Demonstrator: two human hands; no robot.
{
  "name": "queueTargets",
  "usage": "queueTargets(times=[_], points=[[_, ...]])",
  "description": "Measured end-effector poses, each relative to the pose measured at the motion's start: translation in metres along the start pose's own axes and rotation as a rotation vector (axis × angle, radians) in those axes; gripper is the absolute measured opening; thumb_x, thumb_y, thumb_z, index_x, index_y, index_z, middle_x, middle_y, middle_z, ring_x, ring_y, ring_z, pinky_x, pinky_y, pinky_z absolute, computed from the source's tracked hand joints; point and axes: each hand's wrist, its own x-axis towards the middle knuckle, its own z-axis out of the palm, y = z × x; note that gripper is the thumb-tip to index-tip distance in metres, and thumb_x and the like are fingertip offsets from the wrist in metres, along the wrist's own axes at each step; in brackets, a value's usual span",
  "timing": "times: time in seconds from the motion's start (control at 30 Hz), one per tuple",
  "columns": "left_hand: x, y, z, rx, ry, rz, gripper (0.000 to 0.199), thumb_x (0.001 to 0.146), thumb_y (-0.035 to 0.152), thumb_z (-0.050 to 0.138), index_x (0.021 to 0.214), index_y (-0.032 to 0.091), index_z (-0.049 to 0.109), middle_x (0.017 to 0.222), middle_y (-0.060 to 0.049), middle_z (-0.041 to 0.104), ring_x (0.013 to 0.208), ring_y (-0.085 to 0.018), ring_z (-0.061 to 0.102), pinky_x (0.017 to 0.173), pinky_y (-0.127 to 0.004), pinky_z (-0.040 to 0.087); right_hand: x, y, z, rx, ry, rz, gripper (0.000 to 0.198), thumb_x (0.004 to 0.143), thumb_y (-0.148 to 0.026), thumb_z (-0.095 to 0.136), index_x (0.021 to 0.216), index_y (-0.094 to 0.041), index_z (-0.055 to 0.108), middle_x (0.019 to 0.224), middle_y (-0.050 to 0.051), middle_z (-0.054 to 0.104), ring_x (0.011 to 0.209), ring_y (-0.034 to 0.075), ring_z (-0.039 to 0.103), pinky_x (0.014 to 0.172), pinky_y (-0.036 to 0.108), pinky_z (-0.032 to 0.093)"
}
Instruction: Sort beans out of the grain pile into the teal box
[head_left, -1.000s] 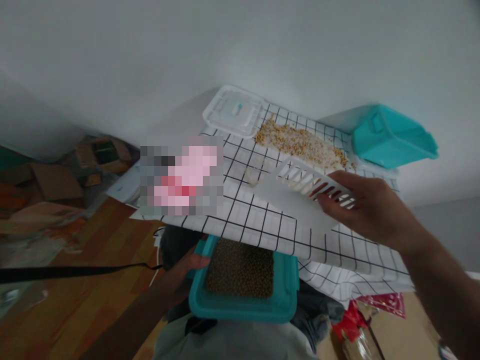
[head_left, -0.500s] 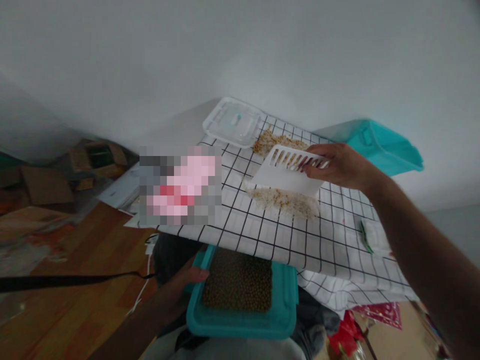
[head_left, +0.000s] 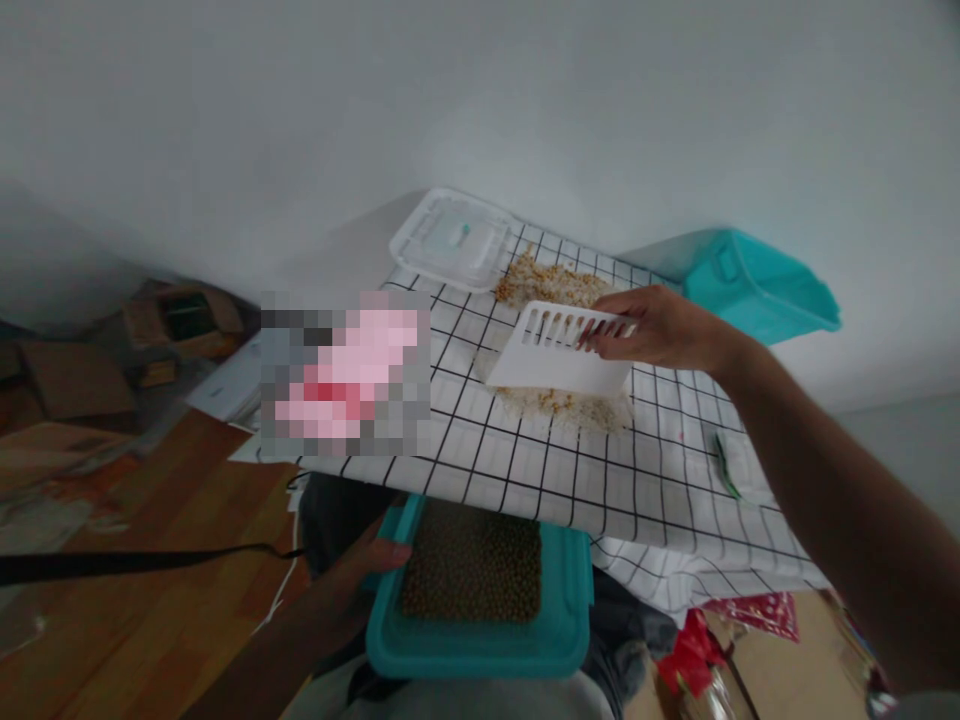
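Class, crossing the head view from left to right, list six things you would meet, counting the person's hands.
Open cardboard box → left hand → clear lid → white slotted scraper → right hand → turquoise bin.

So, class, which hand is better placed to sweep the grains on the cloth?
Probably the right hand: it holds the white slotted scraper by the grains on the checked cloth. The left hand grips the teal container by the person's lap, away from the grains.

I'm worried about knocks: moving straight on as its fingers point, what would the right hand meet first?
Beyond the white scraper it holds, the right hand would probably meet the blurred pink item; depth is unclear.
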Motion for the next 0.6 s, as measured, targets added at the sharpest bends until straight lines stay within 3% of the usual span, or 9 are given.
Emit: queueTargets(times=[0.27,0.4,0.6], points=[[0.001,-0.005,0.007,0.030,-0.024,0.022,0.037,0.082,0.025,0.062,0.118,0.029,0.068,0.093,0.001,0.081,0.086,-0.032,0.075,0.078,-0.040,0.057,-0.018,-0.006,0.005,-0.088,0.041,-0.029,0.023,0.080,-0.036,0.066,0.095,-0.021,0.074,0.081,0.000,0.074,0.070,0.014,0.065,0.060,0.023,0.048],[0.007,-0.013,0.002,0.011,-0.057,0.033,0.046,0.083,0.022,0.062,0.129,0.030,0.061,0.101,-0.001,0.080,0.089,-0.030,0.075,0.083,-0.040,0.057,-0.027,-0.011,0.009,-0.132,0.071,-0.045,0.020,0.081,-0.035,0.064,0.094,-0.022,0.073,0.080,-0.001,0.073,0.069,0.015,0.065,0.061,0.025,0.049],[0.013,-0.021,0.001,-0.033,-0.207,0.001,0.060,0.087,0.024,0.057,0.146,0.021,0.043,0.102,-0.010,0.079,0.081,-0.029,0.076,0.080,-0.042,0.059,-0.041,-0.016,0.011,-0.158,0.100,-0.088,0.017,0.083,-0.033,0.061,0.093,-0.023,0.071,0.080,-0.001,0.072,0.066,0.015,0.064,0.060,0.027,0.048]])
